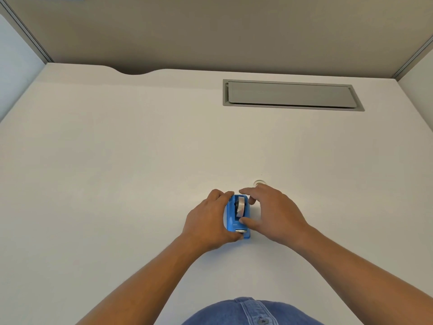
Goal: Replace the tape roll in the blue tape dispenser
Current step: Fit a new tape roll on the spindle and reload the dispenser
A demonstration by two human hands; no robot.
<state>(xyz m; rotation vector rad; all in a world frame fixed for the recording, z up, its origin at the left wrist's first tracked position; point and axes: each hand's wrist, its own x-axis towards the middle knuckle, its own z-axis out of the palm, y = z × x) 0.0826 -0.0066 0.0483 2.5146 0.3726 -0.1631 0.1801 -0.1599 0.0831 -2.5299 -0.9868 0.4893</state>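
Down near the front middle of the white desk (pixel 117 148) sat the blue tape dispenser (pixel 232 221), its long axis running toward and away from the person, with the metal cutter (pixel 241 230) at the near end. A tape roll (pixel 240 206) stood on edge in the dispenser's open well, its clear, shiny band facing up.

The left hand (pixel 208 221) was wrapped around the dispenser's left side, fingers curled over the far corner and the thumb pressed by the cutter end, so the grip was closed on the blue body. The right hand (pixel 274 212) hovered just to the right, fingers spread and loosely bent; its thumb tip touched the dispenser's top edge beside the roll, while the index finger arched over the far end. It clasped nothing fully.

Just beyond the right hand's knuckles lay a small, pale, round object (pixel 259 182), possibly a second tape roll, though it was too faint to tell. Farther back, a grey cable hatch (pixel 290 96) was set flush into the desk. A denim shirt (pixel 248 310) showed at the bottom edge.
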